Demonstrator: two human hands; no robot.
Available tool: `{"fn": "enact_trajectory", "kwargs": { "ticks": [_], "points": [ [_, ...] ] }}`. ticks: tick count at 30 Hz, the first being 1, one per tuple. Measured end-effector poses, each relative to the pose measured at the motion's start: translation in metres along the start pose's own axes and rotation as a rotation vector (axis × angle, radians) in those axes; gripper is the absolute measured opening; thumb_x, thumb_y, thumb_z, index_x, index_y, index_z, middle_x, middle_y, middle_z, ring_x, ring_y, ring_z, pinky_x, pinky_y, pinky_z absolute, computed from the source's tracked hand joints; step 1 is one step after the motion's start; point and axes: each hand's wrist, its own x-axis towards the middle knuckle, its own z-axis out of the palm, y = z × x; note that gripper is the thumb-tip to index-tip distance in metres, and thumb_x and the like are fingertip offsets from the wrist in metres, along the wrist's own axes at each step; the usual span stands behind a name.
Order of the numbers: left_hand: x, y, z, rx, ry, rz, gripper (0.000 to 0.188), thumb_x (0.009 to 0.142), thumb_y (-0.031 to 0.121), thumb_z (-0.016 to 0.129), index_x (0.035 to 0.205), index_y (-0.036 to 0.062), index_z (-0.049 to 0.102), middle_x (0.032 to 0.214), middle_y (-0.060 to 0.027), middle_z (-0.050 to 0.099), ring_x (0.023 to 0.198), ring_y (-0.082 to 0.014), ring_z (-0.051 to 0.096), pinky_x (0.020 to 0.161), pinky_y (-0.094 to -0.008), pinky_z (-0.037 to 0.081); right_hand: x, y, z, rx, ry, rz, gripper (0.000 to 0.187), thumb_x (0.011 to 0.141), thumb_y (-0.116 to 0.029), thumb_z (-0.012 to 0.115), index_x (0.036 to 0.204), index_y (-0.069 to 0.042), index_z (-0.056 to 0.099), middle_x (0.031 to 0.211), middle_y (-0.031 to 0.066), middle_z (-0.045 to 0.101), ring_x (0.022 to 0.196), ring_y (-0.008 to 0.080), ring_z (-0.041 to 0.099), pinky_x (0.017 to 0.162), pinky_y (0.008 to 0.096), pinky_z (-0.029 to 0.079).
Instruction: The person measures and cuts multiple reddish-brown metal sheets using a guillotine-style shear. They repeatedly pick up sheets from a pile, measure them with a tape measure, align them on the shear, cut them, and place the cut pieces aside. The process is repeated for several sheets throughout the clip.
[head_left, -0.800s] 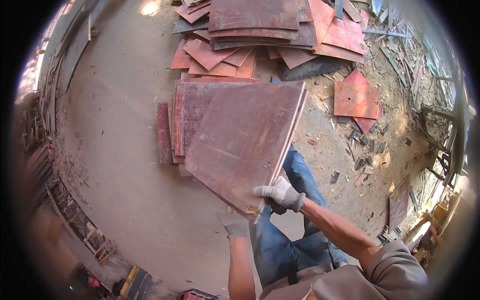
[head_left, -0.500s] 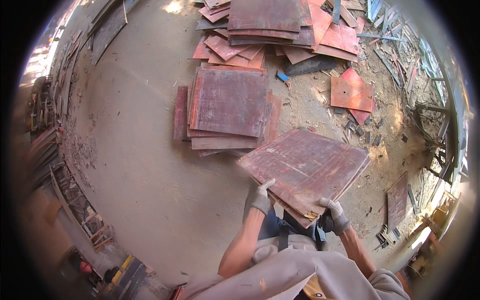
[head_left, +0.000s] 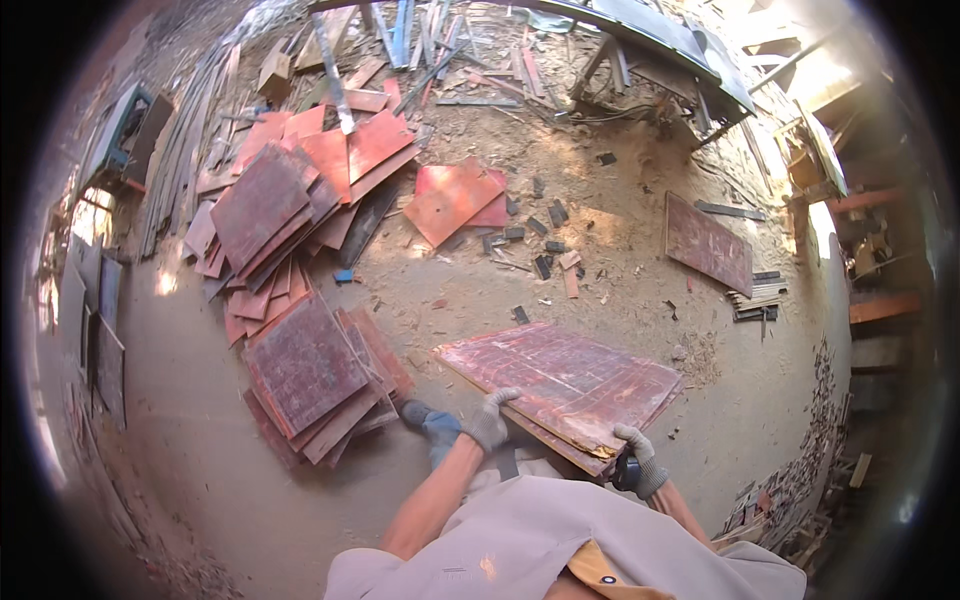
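Evidently, both hands are occupied. The left hand in a grey knitted glove [head_left: 489, 421] grips the near left edge of a thin bundle of dark red, scuffed rectangular boards [head_left: 565, 378], its thumb side laid over the upper face; the fingers beneath are hidden by the boards. The right hand in a matching grey knitted glove [head_left: 642, 462] holds the same bundle by its near right corner, fingertips on top. A dark patch shows below that hand; whether it is the glove's palm or a separate item cannot be told.

The bundle is held in front of the body, slightly tilted, above the bare dusty floor [head_left: 520, 300]. At least two layers are visible at the edge; the exact count cannot be made out. The near corner is chipped, with pale material exposed.

To the left of the bundle, well apart from the hands, stands an uneven stack of dark red square boards [head_left: 305, 365]; its lower layers are largely covered by the top one. A dark shoe [head_left: 413, 411] shows beside the stack, and the blue trouser leg [head_left: 440, 436] above it is partly hidden by the left forearm. The light grey-brown shirt [head_left: 560, 535] is cut off at the lower border. Beyond, a larger heap of red and orange boards [head_left: 262, 210] overlaps too closely for counting. Objects along the dark right rim are blurred.
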Motion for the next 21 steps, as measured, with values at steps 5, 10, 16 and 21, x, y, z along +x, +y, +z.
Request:
{"fn": "enact_trajectory", "kwargs": {
  "ticks": [5, 10, 16, 21],
  "points": [
    [0.046, -0.091, 0.205, 0.323, 0.012, -0.037, 0.018, 0.089, 0.007, 0.067, 0.105, -0.0008, 0.064, 0.110, -0.0167, 0.070, 0.105, -0.0333, 0.069, 0.105, -0.0479, 0.055, -0.020, -0.103, -0.160, 0.289, -0.149, -0.076, 0.054, 0.092, -0.033, 0.067, 0.124, 0.010, 0.060, 0.107, 0.0247, 0.075, 0.078, 0.0329, 0.077, 0.065, 0.0422, 0.066],
    [0.109, -0.148, 0.328, 0.564, -0.010, -0.004, 0.020, 0.088, 0.010, 0.069, 0.105, 0.0014, 0.066, 0.108, -0.0145, 0.070, 0.106, -0.0341, 0.068, 0.102, -0.0532, 0.054, -0.037, -0.158, -0.235, 0.529, -0.225, -0.275, 0.055, 0.093, -0.028, 0.066, 0.132, 0.009, 0.055, 0.121, 0.0268, 0.070, 0.096, 0.0366, 0.075, 0.087, 0.0492, 0.064],
    [0.196, -0.129, 0.407, 0.774, -0.013, -0.007, 0.029, 0.087, 0.013, 0.073, 0.112, -0.0007, 0.066, 0.109, -0.0185, 0.071, 0.099, -0.0379, 0.069, 0.094, -0.0619, 0.055, -0.080, -0.236, -0.204, 0.731, -0.090, -0.480, 0.062, 0.099, -0.032, 0.065, 0.142, 0.009, 0.047, 0.135, 0.0269, 0.063, 0.120, 0.0381, 0.066, 0.109, 0.0504, 0.054],
    [0.228, -0.100, 0.524, 0.755, -0.144, 0.288, 0.017, 0.087, 0.010, 0.076, 0.096, -0.0045, 0.071, 0.089, -0.0097, 0.073, 0.077, -0.0240, 0.071, 0.079, -0.0365, 0.060, -0.084, -0.358, -0.175, 0.629, -0.262, -0.584, 0.069, 0.102, -0.040, 0.063, 0.150, 0.004, 0.041, 0.146, 0.0258, 0.055, 0.130, 0.0375, 0.060, 0.111, 0.0525, 0.050]
  ]
}}
